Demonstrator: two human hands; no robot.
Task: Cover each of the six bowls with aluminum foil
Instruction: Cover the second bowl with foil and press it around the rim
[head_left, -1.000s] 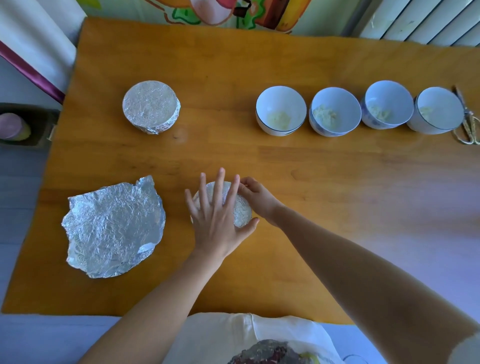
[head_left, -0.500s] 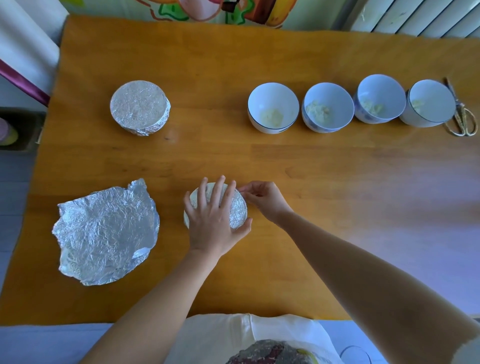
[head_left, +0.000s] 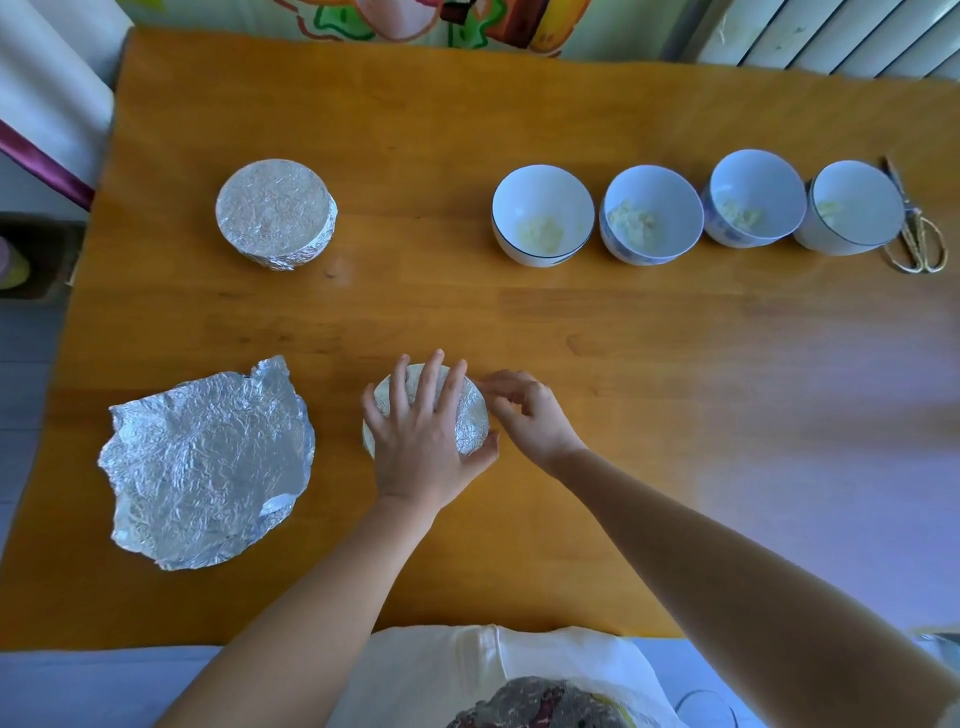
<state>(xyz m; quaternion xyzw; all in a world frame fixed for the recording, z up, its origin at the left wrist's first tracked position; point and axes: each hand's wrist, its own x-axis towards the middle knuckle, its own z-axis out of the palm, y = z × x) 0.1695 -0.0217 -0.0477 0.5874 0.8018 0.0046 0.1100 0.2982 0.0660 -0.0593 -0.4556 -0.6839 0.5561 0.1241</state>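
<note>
A foil-covered bowl (head_left: 470, 418) stands at the near middle of the wooden table (head_left: 571, 338). My left hand (head_left: 423, 431) lies flat on its top, fingers spread and straight. My right hand (head_left: 524, 413) is at the bowl's right side, its fingers curled and pinching the foil at the rim. Another foil-covered bowl (head_left: 275, 213) stands at the far left. Several uncovered white bowls holding a little pale food form a row at the far right, the leftmost (head_left: 543, 214) nearest the middle. A loose crumpled foil sheet (head_left: 208, 462) lies at the near left.
Gold-handled scissors (head_left: 917, 236) lie at the far right, beside the last bowl. A radiator and a colourful picture stand behind the table's far edge. The table's left edge drops to a floor with a dark box (head_left: 31, 260).
My right hand has shifted a little along the bowl's right rim and its fingers have curled in. My left hand stays flat on the foil top.
</note>
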